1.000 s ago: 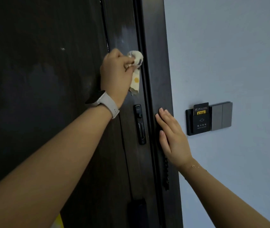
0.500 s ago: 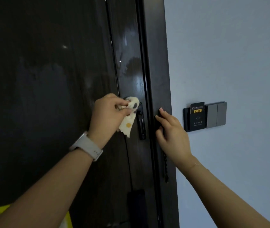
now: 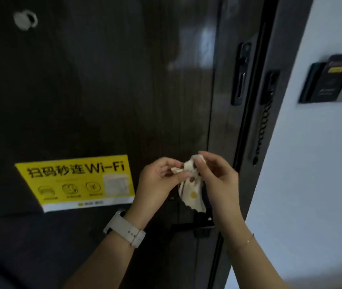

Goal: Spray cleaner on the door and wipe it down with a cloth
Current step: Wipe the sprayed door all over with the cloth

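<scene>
The person stands close to the dark door, and both hands meet in front of it, just beside its latch edge. The left hand pinches the upper end of the small pale cloth between thumb and fingertips; the right hand pinches the same bunched end from the other side. The rest of the cloth hangs loose below the fingers, off the door surface. No spray bottle is in view.

The step in hand looks like a pause within the wiping: the cloth is being refolded or turned to a fresh face, not pressed against the panel. A faint sheen shows on the upper panel near the lock plate, which suggests cleaner is already on.

The next move likely calls for gathering the cloth into one hand and laying it flat on the door, probably low down near the yellow Wi-Fi sticker, working round the sticker's edges so they do not lift.
</scene>
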Motion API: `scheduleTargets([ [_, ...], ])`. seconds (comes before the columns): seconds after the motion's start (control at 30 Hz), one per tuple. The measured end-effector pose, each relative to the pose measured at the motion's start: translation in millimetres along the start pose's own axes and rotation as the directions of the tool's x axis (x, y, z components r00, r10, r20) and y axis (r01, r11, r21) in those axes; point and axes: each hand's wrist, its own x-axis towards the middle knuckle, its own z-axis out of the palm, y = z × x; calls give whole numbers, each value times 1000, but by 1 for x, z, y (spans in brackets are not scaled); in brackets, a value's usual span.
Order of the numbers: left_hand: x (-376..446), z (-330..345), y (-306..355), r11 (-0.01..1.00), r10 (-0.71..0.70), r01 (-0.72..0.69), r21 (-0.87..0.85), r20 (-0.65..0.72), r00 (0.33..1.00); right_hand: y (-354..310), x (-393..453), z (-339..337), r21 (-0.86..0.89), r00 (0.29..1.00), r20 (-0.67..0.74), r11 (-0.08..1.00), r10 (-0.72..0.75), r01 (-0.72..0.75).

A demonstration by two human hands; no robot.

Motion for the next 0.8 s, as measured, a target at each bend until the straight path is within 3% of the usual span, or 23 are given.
scheduleTargets([
  [0.13,-14,-25,-30,997,0,-6,-75,-68,998,18,-12,25,77,987,-147,996,58,-47],
  [0.2,-15,-45,-46,991,116,-104,83,-152,982,26,-14,40,56,960,-277,998,30,-16],
  [0.3,-14,-78,-64,863,368,-238,446,-230,901,35,-8,56,24,896,-440,996,-65,84],
  [0.5,1,-131,-89,704,578,-285,650,-292,762,66,16,77,-84,752,-635,983,-177,160],
  [0.67,28,-146,-106,524,524,-161,836,-168,835,91,14,115,-302,676,-616,914,-404,272],
  [0.73,35,-147,-113,470,528,-149,870,-142,837,102,4,133,-421,699,-477,837,-533,350],
  [0.8,39,-149,-119,445,541,-165,880,-118,833,110,-6,140,-554,723,-250,708,-643,438],
])
